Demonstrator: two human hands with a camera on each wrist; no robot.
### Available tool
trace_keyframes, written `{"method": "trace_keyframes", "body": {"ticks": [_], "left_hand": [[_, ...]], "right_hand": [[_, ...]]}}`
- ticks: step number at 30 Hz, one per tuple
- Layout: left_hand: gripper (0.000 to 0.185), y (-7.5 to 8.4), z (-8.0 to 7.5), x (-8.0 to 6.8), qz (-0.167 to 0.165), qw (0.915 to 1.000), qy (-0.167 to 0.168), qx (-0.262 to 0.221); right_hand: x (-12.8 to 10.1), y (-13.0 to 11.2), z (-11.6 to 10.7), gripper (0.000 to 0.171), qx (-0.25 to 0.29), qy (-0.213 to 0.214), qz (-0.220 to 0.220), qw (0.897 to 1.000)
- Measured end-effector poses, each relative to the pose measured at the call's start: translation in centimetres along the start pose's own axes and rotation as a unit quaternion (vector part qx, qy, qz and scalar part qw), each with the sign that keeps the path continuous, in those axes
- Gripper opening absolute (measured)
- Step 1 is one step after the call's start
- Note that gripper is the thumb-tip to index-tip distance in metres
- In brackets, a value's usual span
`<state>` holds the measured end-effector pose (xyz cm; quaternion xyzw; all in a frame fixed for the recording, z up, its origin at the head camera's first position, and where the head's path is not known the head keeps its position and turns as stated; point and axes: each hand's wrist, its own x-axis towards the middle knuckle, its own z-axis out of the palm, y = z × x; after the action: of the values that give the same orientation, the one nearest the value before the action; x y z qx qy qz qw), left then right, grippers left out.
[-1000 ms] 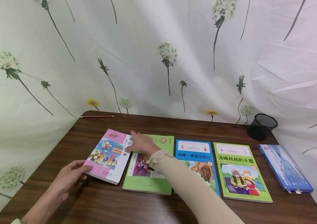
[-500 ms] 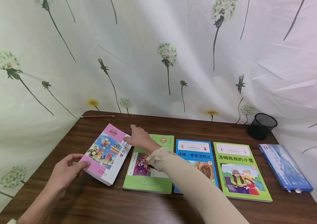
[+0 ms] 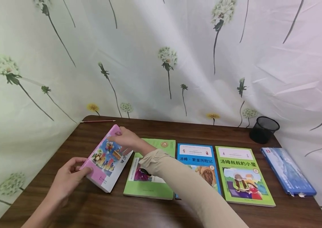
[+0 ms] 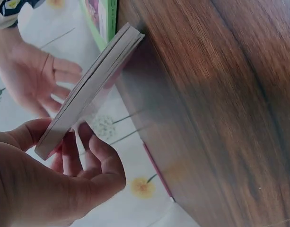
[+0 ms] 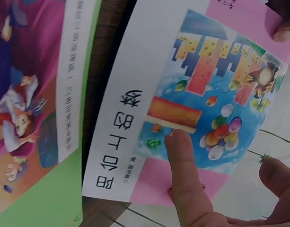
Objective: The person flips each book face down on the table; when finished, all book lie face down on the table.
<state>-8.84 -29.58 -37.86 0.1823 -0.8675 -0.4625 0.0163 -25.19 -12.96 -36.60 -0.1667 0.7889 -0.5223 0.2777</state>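
- Holding the pink-and-white book (image 3: pixel 107 160) tilted over the left part of the bench (image 3: pixel 107 212) is your work here; whether its lowest corner meets the wood, you cannot tell.
- Your left hand (image 3: pixel 68 177) pinches the book's near left corner, thumb on the cover.
- Your right hand (image 3: pixel 129 139) reaches over the far end with fingers extended, not curled round it; contact with the cover is uncertain.
- You seem to be at the handling step, angling this book by one corner.
- The next move probably calls for a firm left pinch and a settled right hand, so that you can steer the far end without twisting it.
- Just beside it, your large green book (image 3: pixel 152 189) lies flat, partly under your right arm; mind its edge.
- Further right you have the blue book (image 3: pixel 195 155), the smaller green book (image 3: pixel 244 177) and a blue box-like item (image 3: pixel 289 171).
- Towards the back, you have a mesh cup (image 3: pixel 264 129) and a pencil (image 3: pixel 98 121).
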Motion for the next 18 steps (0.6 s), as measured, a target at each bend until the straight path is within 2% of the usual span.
{"method": "trace_keyframes", "body": {"ticks": [5,8,12,18], "left_hand": [[0.044,0.5,0.5,-0.7,0.053,0.9971,0.007,0.054],[0.044,1.0,0.8,-1.2,0.074,0.9933,0.009,0.088],[0.042,1.6,1.4,-1.7,0.088,0.9905,0.012,0.106],[0.039,2.3,2.2,-2.5,0.088,0.9877,0.008,0.129]], "right_hand": [[-0.5,-0.7,0.3,0.074,0.025,0.007,0.000,1.000],[-0.8,-1.2,0.3,0.084,0.037,0.023,0.006,0.999],[-0.8,-1.9,0.1,0.097,0.016,0.062,0.019,0.998],[-0.3,-2.8,-0.2,0.101,-0.036,0.100,0.041,0.994]]}}
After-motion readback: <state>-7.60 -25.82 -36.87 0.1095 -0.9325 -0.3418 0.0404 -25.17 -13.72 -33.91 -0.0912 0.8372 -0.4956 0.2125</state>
